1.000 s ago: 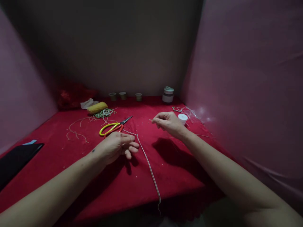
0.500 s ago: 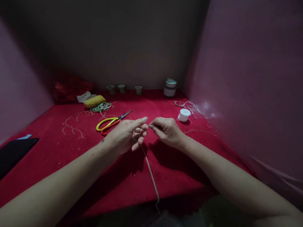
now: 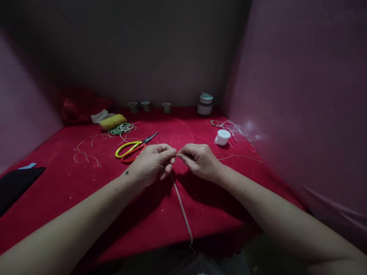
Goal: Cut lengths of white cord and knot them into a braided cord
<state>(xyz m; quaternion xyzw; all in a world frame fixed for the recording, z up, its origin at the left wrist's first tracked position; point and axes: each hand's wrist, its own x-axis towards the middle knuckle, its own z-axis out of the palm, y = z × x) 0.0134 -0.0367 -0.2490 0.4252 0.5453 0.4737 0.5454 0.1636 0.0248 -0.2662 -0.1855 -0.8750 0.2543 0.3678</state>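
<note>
I see the left hand (image 3: pixel 156 163) and right hand (image 3: pixel 199 161) nearly meeting, each grip pinched on a fine strand (image 3: pixel 176 154); scissors (image 3: pixel 127 147) lie leftward.

So the tablecloth (image 3: pixel 183 126) is deep red all over, with pinkish-purple side walls (image 3: pixel 301 95) and a dark grey back wall (image 3: pixel 129 49). Scissors (image 3: pixel 144 141) are multi-coloured: one yellow loop, one red, dark blades. Cord (image 3: pixel 181 204) is a pale off-white, spool (image 3: pixel 223 138) plain white, tangle (image 3: pixel 120 130) green and white, bundle (image 3: pixel 112 122) yellow. Jar (image 3: pixel 205 108): mint top, dark band.
</note>
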